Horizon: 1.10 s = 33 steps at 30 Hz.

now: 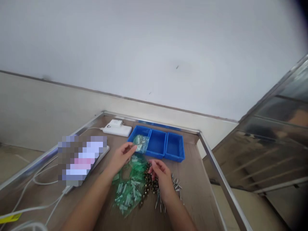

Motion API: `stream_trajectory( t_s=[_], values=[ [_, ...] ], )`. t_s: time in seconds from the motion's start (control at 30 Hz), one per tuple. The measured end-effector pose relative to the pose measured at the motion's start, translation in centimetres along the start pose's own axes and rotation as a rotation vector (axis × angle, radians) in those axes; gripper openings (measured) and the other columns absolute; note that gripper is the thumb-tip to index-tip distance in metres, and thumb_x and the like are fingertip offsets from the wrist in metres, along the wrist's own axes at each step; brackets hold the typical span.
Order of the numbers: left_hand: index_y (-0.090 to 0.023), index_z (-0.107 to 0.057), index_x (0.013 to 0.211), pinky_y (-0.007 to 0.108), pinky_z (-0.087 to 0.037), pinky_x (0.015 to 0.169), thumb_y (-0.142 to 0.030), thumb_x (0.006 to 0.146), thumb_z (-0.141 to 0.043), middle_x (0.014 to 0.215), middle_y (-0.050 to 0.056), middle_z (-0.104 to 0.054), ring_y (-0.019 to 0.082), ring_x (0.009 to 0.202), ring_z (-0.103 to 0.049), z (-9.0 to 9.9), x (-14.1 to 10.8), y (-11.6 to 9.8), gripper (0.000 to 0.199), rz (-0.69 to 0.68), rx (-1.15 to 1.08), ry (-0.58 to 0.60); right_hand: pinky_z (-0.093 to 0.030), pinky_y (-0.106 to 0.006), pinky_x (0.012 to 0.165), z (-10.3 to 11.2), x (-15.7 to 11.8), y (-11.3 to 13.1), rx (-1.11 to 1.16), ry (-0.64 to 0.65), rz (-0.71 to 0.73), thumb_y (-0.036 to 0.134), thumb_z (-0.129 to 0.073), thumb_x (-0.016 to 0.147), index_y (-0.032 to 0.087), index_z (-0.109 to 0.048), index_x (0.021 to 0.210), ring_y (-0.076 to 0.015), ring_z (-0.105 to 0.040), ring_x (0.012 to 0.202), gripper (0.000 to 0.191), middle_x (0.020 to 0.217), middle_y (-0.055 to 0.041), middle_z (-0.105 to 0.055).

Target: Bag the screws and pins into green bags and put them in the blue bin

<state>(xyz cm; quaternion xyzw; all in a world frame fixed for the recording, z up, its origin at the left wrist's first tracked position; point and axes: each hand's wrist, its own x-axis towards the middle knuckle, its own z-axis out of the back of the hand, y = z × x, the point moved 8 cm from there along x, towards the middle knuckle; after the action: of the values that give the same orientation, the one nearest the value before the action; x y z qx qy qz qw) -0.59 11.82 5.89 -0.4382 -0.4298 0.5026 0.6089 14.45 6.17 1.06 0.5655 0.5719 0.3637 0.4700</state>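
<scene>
Forearms (pixel 90 195) closest, L hand (pixel 122 155) curled at sm. pkt (pixel 141 143) over blue bin (pixel 156 142), R hand (pixel 160 175) half-curled, grips unclear.

Peripheral equipment and surroundings
A white power strip (pixel 120 130) is lying at the table's (pixel 194 183) far-left corner, bearing an adapter (pixel 115 123). White cables (pixel 31 208) are running near a pixelated device (pixel 83 160). A metal rail (pixel 224 181) is edging the right side.
</scene>
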Motion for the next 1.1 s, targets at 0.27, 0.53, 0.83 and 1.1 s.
stream_trajectory(
  t_s=[0.27, 0.53, 0.83, 1.1],
  values=[
    [-0.016, -0.049, 0.099, 0.026, -0.043, 0.053, -0.04, 0.076, -0.041, 0.081, 0.003, -0.053, 0.012, 0.055, -0.049, 2.9, 0.7, -0.6, 0.034, -0.255, 0.438, -0.197, -0.022, -0.018, 0.033, 0.6, 0.5, 0.4, -0.004, -0.06, 0.017, 0.049, -0.056, 0.06, 0.016, -0.054, 0.072, -0.0057, -0.033, 0.034, 0.035, 0.048, 0.0023, -0.052],
    [-0.02, -0.057, 0.096, 0.043, -0.041, 0.08, -0.032, 0.073, -0.048, 0.108, 0.012, -0.053, 0.027, 0.098, -0.049, 0.9, -6.2, 4.4, 0.028, -0.389, 0.818, -0.011, -0.026, -0.019, 0.037, 1.6, 0.5, 1.2, -0.097, -0.122, 0.155, 0.043, -0.053, 0.066, 0.017, -0.055, 0.072, -0.0084, -0.041, 0.04, 0.027, 0.05, 0.0013, -0.053],
    [-0.02, -0.056, 0.097, 0.043, -0.04, 0.084, -0.031, 0.074, -0.045, 0.107, 0.008, -0.054, 0.024, 0.099, -0.05, 0.7, -6.3, 3.2, 0.027, -0.406, 0.819, -0.099, -0.031, -0.02, 0.042, 2.3, 1.0, 1.5, -0.152, -0.154, 0.224, 0.035, -0.051, 0.067, 0.016, -0.055, 0.072, -0.0116, -0.048, 0.046, 0.021, 0.047, 0.0022, -0.052],
    [-0.02, -0.052, 0.105, 0.042, -0.038, 0.088, -0.03, 0.072, -0.046, 0.111, 0.008, -0.053, 0.024, 0.104, -0.047, 1.2, -6.7, 4.4, 0.035, -0.297, 0.714, -0.113, -0.032, -0.021, 0.043, 2.2, 0.8, 1.8, -0.175, -0.135, 0.231, 0.033, -0.051, 0.066, 0.017, -0.056, 0.068, -0.0119, -0.048, 0.046, 0.017, 0.047, 0.0026, -0.052]
  ],
)
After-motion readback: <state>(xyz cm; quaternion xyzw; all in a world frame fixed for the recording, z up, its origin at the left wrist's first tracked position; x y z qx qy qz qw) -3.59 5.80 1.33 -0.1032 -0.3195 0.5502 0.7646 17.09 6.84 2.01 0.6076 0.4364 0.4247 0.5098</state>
